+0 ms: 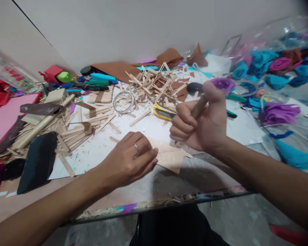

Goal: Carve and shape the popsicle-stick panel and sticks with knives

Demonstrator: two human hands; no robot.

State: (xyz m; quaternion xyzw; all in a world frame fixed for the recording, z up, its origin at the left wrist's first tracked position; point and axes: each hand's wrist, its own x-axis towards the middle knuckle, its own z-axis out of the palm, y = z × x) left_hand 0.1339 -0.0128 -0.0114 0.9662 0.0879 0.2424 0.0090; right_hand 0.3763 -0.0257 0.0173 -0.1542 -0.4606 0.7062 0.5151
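Note:
My left hand (129, 159) lies on the table with its fingers curled down onto a thin flat wooden panel (169, 158), pressing it in place; a ring shows on one finger. Raised above the panel, my right hand (201, 121) is a fist around a wooden handle (198, 106), thumb pointing up. The handle ends in a dark head (194, 87) behind the hand, like a small hammer. A yellow utility knife (162, 112) rests just left of the right fist.
Heaps of wooden craft sticks (150, 83) cover the middle and left of the table. A tape roll (123, 101), a black block (38, 160), pink foam sheet (4, 118) and brown paper (115, 69) lie about. Blue and purple paper flowers (278, 68) fill the right.

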